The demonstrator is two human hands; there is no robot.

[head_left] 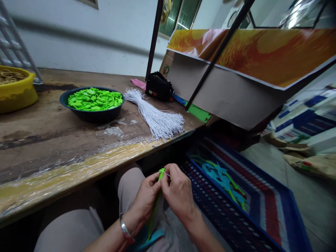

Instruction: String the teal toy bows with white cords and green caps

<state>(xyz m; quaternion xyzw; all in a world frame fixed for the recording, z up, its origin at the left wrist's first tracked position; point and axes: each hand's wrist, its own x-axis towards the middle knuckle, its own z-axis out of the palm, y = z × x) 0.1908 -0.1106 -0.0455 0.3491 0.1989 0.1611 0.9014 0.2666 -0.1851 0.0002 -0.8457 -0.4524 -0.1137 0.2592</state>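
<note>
Over my lap, my left hand (145, 197) is closed on a small bright green piece (162, 170), pinched between thumb and fingertips. Right beside it, my right hand (179, 192) pinches a thin white string (167, 174) against the top of that piece; how the string is looped there is too small to tell. Beneath the hands a yellow-green strip (151, 224) hangs down, and a teal flat piece (154, 238) lies on my lap. Whether these join the green piece is hidden by my fingers.
On the table (47, 140) stand a dark bowl (91, 114) of green pieces, a bundle of white strings (160, 117), a yellow tub (19, 92) and a black bag (159, 86). A blue crate (294, 213) at right holds teal and green pieces (217, 176). A dark pole (217, 52) slants behind.
</note>
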